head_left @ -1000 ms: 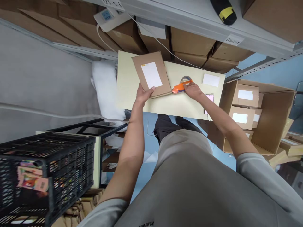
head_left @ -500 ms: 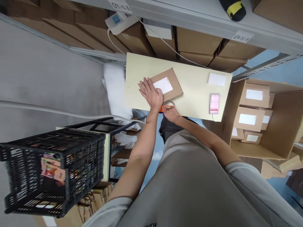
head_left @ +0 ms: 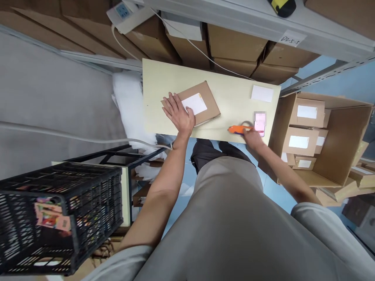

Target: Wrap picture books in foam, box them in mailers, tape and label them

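Observation:
A flat brown cardboard box (head_left: 211, 102) with a white label (head_left: 195, 104) lies at an angle on the pale table. My left hand (head_left: 179, 116) presses on its left side, fingers stretched out and slightly spread. To the right of the box, my right hand (head_left: 254, 139) is closed around an orange tape dispenser (head_left: 238, 129), slightly blurred, with a roll of tape behind its head. A faint, see-through strip seems to run between the box and the dispenser; its ends are hard to make out. Just beyond my right hand lies a phone (head_left: 260, 119) with a pink screen.
White paper (head_left: 262, 93) lies near the table's (head_left: 164, 74) right end. A large open carton (head_left: 331, 156) at right holds several labelled boxes. Below left stands a black plastic crate (head_left: 96, 195). Beyond the table, a shelf holds cartons (head_left: 234, 43) and a power strip (head_left: 125, 17).
My right hand has drawn the tape dispenser rightward, from beside the box's near edge to near the phone. My left hand has stayed on the box. The whole view has shifted slightly.

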A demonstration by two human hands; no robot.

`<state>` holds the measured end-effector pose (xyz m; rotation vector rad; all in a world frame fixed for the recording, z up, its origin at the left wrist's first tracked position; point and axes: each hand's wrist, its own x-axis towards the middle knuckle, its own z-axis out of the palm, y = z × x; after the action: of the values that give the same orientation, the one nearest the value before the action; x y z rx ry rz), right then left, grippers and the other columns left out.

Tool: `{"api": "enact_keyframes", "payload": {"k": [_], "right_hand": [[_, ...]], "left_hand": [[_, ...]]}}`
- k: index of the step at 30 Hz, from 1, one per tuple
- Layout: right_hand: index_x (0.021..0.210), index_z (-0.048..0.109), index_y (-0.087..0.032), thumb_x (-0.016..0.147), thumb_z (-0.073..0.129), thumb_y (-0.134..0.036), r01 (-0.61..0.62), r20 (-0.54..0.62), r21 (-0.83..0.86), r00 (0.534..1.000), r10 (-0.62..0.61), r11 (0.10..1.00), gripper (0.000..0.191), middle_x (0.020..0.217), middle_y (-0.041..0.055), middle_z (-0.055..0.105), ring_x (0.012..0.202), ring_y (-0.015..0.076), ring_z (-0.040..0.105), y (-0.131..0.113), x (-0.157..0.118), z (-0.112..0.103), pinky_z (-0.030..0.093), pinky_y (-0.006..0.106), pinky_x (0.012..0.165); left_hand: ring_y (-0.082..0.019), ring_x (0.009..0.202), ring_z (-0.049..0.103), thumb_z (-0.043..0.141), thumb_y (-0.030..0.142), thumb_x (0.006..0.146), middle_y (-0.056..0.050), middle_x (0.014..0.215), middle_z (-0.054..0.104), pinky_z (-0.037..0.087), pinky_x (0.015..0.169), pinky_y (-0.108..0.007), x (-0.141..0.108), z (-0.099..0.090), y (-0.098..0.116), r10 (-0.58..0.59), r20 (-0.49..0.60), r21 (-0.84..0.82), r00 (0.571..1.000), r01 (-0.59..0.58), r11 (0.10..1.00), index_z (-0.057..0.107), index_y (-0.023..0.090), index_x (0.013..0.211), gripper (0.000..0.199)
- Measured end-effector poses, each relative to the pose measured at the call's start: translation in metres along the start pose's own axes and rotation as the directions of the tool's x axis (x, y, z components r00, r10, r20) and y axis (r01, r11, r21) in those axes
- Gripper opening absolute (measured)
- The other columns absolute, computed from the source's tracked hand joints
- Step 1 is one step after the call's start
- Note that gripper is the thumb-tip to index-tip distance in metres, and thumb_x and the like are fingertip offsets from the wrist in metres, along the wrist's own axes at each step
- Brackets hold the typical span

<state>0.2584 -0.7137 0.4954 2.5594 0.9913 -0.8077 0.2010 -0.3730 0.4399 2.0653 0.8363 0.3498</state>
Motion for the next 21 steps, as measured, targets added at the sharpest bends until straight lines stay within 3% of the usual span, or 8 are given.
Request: {"api": "enact_keyframes", "payload": {"k": [3,7,11,15,18,21], "right_hand": [[0.153,0.057,0.002,0.118,0.046,-0.031,-0.006,0.021,-0.034,1.000,0.006,0.999,0.049,0.120,0.0329,0.081,0.121,0.0419,0.076,0.037,0.013,-0.017,0.057,0.048,0.104],[0.163,0.043,0.006,0.119,0.038,-0.026,-0.016,-0.027,-0.044,1.000,0.015,0.999,0.054,0.125,0.0326,0.081,0.125,0.0393,0.076,0.025,0.065,-0.046,0.052,0.048,0.113],[0.158,0.049,0.007,0.112,0.040,-0.012,0.037,-0.036,-0.053,0.999,-0.038,0.998,0.051,0.131,0.0339,0.080,0.125,0.0377,0.078,-0.003,0.103,-0.061,0.049,0.048,0.117],[0.157,0.052,0.007,0.106,0.039,-0.002,0.163,-0.006,-0.063,0.986,-0.164,0.985,0.053,0.129,0.0327,0.082,0.123,0.0354,0.081,-0.041,0.100,-0.057,0.050,0.050,0.118],[0.152,0.058,0.005,0.108,0.041,-0.002,0.282,0.004,0.022,0.959,-0.283,0.959,0.048,0.126,0.0286,0.084,0.117,0.0311,0.083,-0.093,0.086,-0.048,0.050,0.049,0.121],[0.147,0.065,0.001,0.111,0.042,-0.008,0.330,-0.045,0.089,0.944,-0.327,0.940,0.044,0.121,0.0232,0.086,0.115,0.0285,0.083,-0.148,0.075,-0.039,0.056,0.045,0.115]], "left_hand": [[-0.032,0.180,-0.016,0.061,0.050,0.106,-0.010,0.194,0.014,-0.015,0.144,-0.061,0.001,0.001,0.000,0.017,-0.007,0.026,1.000,-0.016,1.000,0.035,0.022,0.181,0.084],[-0.032,0.180,-0.014,0.062,0.052,0.105,-0.011,0.194,0.017,-0.017,0.143,-0.059,0.003,0.000,0.000,0.052,0.034,0.039,0.998,-0.053,0.998,0.038,0.020,0.180,0.084],[-0.034,0.181,-0.012,0.064,0.054,0.103,-0.012,0.194,0.018,-0.015,0.143,-0.061,0.017,-0.015,-0.003,0.083,0.090,0.028,0.992,-0.086,0.996,0.041,0.019,0.178,0.086],[-0.033,0.182,-0.007,0.075,0.050,0.096,-0.010,0.191,0.029,-0.018,0.144,-0.051,0.036,-0.025,0.001,0.156,0.161,-0.025,0.975,-0.154,0.988,0.056,0.021,0.170,0.081],[-0.032,0.182,0.003,0.078,0.046,0.094,-0.010,0.188,0.037,-0.017,0.146,-0.047,0.030,-0.013,0.014,0.208,0.213,-0.102,0.955,-0.190,0.976,0.064,0.021,0.163,0.075],[-0.034,0.182,0.010,0.080,0.046,0.095,-0.013,0.188,0.036,-0.010,0.147,-0.055,0.004,0.006,0.025,0.234,0.246,-0.163,0.941,-0.198,0.967,0.061,0.020,0.165,0.078]]}}
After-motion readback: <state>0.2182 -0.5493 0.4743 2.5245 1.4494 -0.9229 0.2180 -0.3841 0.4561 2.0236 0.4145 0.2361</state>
